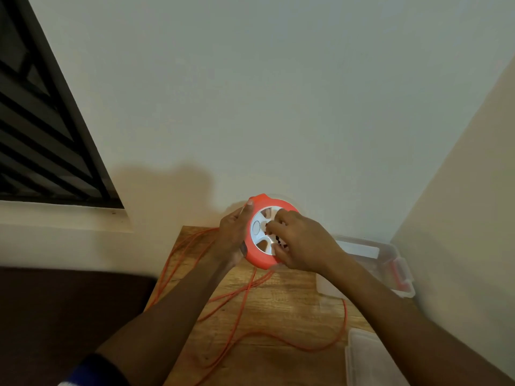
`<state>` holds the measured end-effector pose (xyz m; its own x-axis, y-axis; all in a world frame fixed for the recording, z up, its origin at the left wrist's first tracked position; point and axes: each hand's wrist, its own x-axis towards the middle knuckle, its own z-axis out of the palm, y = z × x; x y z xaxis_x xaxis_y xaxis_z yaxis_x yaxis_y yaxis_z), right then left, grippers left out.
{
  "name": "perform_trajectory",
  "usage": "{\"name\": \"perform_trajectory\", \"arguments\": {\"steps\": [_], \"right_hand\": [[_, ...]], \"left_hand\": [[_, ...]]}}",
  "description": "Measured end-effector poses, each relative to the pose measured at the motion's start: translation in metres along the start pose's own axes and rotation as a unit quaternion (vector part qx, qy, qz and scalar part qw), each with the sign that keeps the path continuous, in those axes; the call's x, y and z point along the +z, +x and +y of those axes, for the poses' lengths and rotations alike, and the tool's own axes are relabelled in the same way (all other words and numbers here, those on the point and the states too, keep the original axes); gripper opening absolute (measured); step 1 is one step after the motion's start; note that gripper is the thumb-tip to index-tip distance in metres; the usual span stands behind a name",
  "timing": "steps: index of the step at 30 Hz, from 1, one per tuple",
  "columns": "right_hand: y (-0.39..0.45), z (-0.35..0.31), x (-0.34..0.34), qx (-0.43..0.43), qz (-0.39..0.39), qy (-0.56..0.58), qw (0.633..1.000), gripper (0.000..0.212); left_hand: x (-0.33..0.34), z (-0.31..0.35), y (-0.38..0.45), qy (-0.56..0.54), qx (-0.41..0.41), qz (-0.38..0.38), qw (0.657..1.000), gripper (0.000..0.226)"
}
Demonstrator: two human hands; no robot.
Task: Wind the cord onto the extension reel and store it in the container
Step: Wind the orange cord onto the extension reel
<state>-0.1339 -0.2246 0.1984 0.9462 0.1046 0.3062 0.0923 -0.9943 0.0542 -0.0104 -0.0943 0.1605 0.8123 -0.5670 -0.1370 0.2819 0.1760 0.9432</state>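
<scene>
While your left hand [232, 236] is gripping the rim of the orange extension reel [263, 232] above the table [278, 307], your right hand [299, 240] is curling its fingers on the white hub; loose cord [242, 302] is trailing across the wood beside the clear container [390, 263].

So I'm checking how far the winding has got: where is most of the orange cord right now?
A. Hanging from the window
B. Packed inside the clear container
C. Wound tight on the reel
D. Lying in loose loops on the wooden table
D: the orange cord sprawls in loose loops over the wooden table, below the reel held up in both hands.
</scene>
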Motion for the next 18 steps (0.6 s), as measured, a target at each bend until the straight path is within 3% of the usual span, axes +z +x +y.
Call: {"name": "perform_trajectory", "arguments": {"steps": [5, 18], "right_hand": [[0.000, 0.006, -0.012, -0.039, -0.076, -0.032, 0.996, 0.054], [0.019, -0.007, -0.025, -0.186, -0.145, -0.165, 0.958, 0.044]], "left_hand": [[-0.010, 0.000, -0.001, 0.008, 0.005, -0.023, 1.000, 0.039], [-0.014, -0.002, -0.001, 0.034, -0.014, -0.030, 0.999, 0.052]]}}
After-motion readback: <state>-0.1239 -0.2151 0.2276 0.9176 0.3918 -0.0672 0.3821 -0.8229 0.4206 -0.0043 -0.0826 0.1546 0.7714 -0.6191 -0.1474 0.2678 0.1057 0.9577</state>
